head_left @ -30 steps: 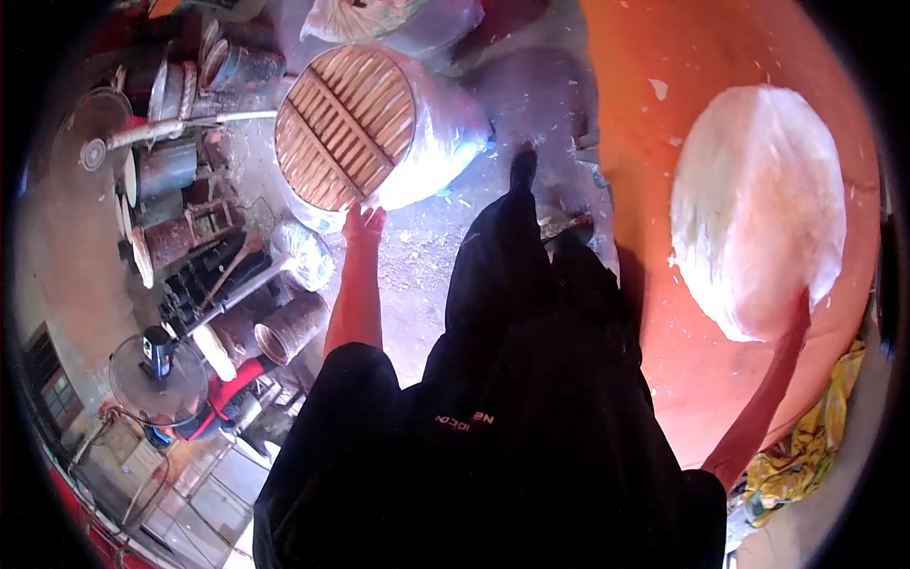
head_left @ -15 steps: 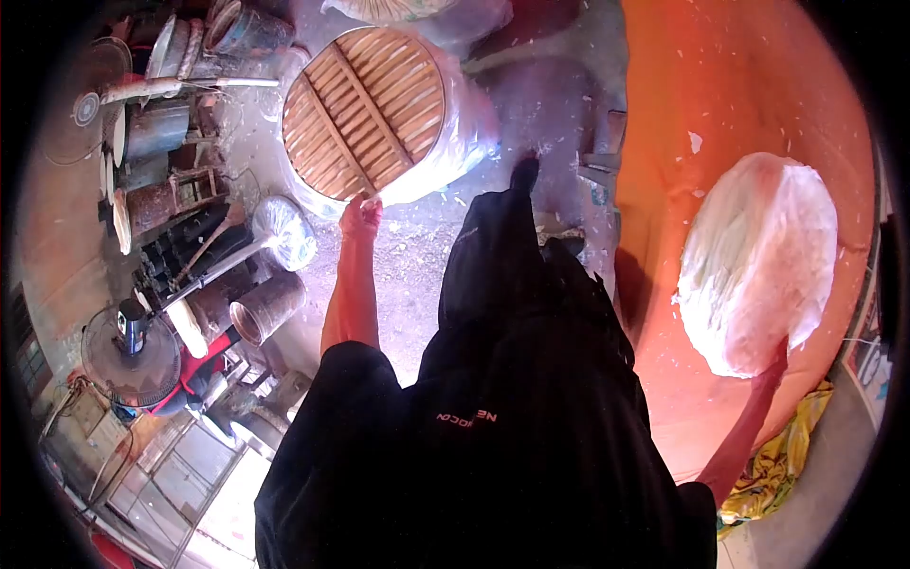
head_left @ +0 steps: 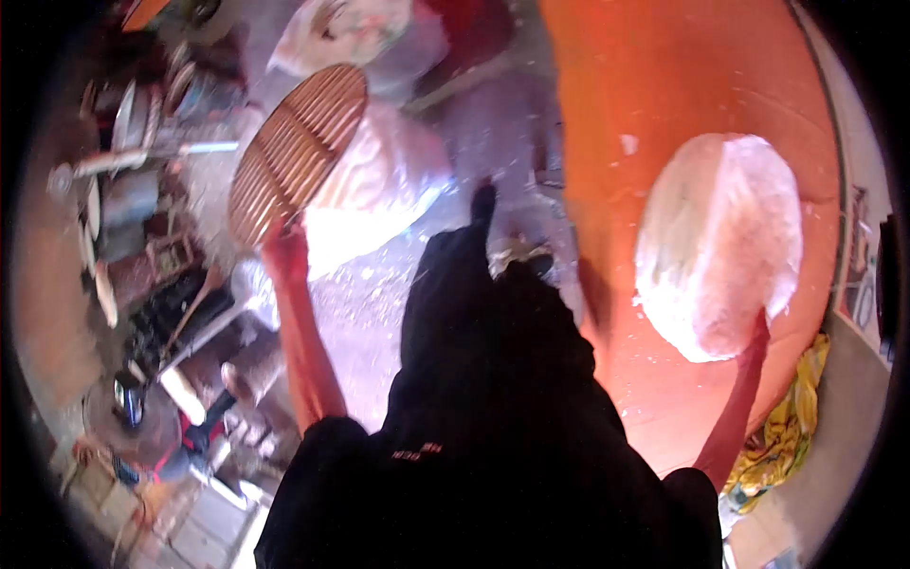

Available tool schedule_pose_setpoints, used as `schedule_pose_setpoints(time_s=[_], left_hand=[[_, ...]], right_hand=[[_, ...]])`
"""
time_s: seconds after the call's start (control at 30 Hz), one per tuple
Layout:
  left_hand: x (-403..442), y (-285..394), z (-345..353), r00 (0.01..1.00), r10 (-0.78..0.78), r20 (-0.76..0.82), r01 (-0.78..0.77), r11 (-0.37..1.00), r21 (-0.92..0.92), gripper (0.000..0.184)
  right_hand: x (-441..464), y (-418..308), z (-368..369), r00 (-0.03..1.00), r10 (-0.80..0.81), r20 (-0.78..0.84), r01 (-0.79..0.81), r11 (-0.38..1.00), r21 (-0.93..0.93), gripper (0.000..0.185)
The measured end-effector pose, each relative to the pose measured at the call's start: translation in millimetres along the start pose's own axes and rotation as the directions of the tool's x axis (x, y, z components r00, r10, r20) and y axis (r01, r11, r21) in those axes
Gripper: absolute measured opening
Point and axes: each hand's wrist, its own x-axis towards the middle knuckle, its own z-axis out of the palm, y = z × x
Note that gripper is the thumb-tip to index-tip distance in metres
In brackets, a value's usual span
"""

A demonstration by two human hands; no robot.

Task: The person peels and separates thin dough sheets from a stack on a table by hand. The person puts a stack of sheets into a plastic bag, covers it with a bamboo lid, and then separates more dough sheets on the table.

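Note:
My left hand (head_left: 286, 248) is closed on the near edge of a round slatted bamboo lid (head_left: 301, 156). The lid is tilted up on its side, its far edge rising over a large round container wrapped in clear plastic (head_left: 379, 175), whose pale contents show. On the right, my right hand (head_left: 761, 327) grips the near rim of a large, pale, round disc (head_left: 718, 247) with a whitish, cloth-like or film-like surface. Its fingers are mostly hidden at the rim. The disc lies on or just above an orange sheet (head_left: 607, 398); I cannot tell which.
A second pale bundle (head_left: 341, 33) in plastic stands beyond the container. Metal pots (head_left: 128, 199), a long-handled tool (head_left: 204, 332) and a fan (head_left: 128, 417) crowd the left side. Yellow patterned cloth (head_left: 787, 427) hangs at the lower right. White flakes dot the floor (head_left: 370, 322).
My left hand has lifted and tilted the slatted lid, which lay flat over the container, uncovering pale contents. The view has shifted to the right. My right hand stays at the disc's rim.

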Motion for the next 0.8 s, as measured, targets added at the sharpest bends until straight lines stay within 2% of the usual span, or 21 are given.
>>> schedule_pose_setpoints(time_s=[0.03, 0.07, 0.1, 0.13, 0.2, 0.23, 0.27, 0.3, 0.33, 0.37, 0.47, 0.6, 0.67, 0.7, 0.73, 0.8], left_hand=[[2, 0, 28, 0.998, 0.062, 0.005, -0.062, 0.990, 0.127, 0.027], [4, -5, 51, 0.998, 0.061, 0.022, -0.064, 0.988, 0.141, 0.027], [7, -16, 78, 0.995, 0.068, 0.079, -0.083, 0.974, 0.210, 0.028], [9, -33, 103, 0.988, 0.076, 0.135, -0.111, 0.955, 0.276, 0.029], [19, -72, 141, 0.989, 0.043, 0.141, -0.088, 0.940, 0.330, 0.031], [29, -92, 159, 0.969, -0.096, 0.229, 0.042, 0.973, 0.228, 0.035], [33, -116, 193, 0.947, -0.102, 0.305, 0.019, 0.964, 0.264, 0.038], [37, -142, 229, 0.935, -0.169, 0.313, 0.078, 0.956, 0.283, 0.041], [48, -169, 256, 0.937, -0.144, 0.317, 0.058, 0.962, 0.268, 0.040], [64, -193, 276, 0.922, -0.203, 0.329, 0.103, 0.949, 0.297, 0.037], [110, -268, 315, 0.860, -0.322, 0.395, 0.148, 0.899, 0.412, 0.031], [125, -331, 330, 0.800, -0.457, 0.389, 0.263, 0.849, 0.458, 0.026], [112, -337, 321, 0.875, -0.419, 0.241, 0.317, 0.874, 0.369, 0.022], [101, -335, 314, 0.914, -0.387, 0.121, 0.269, 0.803, 0.532, 0.025], [75, -336, 316, 0.906, -0.404, 0.122, 0.281, 0.793, 0.541, 0.025], [7, -340, 328, 0.894, -0.424, 0.146, 0.164, 0.612, 0.774, 0.033]], right_hand=[[-9, -8, 12, 0.993, -0.079, -0.083, 0.072, 0.994, -0.083, 0.057], [-26, -12, 45, 0.976, -0.148, -0.158, 0.120, 0.978, -0.172, 0.062], [-46, -18, 85, 0.980, -0.057, -0.189, 0.037, 0.994, -0.105, 0.053], [-52, -20, 102, 0.977, -0.075, -0.199, 0.057, 0.994, -0.093, 0.053], [-62, -22, 114, 0.955, -0.135, -0.264, 0.080, 0.975, -0.208, 0.052], [-59, -26, 100, 0.976, 0.095, -0.194, -0.115, 0.989, -0.094, 0.049], [-58, -23, 100, 0.975, 0.089, -0.203, -0.109, 0.990, -0.091, 0.049], [-57, -22, 105, 0.981, -0.009, -0.195, -0.016, 0.992, -0.127, 0.054], [-57, -20, 104, 0.976, -0.101, -0.191, 0.069, 0.984, -0.167, 0.059], [-45, -12, 81, 0.981, -0.112, -0.157, 0.089, 0.985, -0.148, 0.044], [-41, -11, 78, 0.974, -0.060, -0.218, 0.036, 0.993, -0.114, 0.044], [-49, -19, 99, 0.962, -0.140, -0.236, 0.102, 0.980, -0.168, 0.051], [-44, -12, 91, 0.959, -0.190, -0.211, 0.147, 0.968, -0.202, 0.045], [-49, -14, 97, 0.956, -0.184, -0.231, 0.141, 0.972, -0.189, 0.045], [-58, -22, 112, 0.947, -0.182, -0.264, 0.120, 0.965, -0.232, 0.047], [-56, -26, 106, 0.935, -0.174, -0.309, 0.086, 0.956, -0.280, 0.049]])
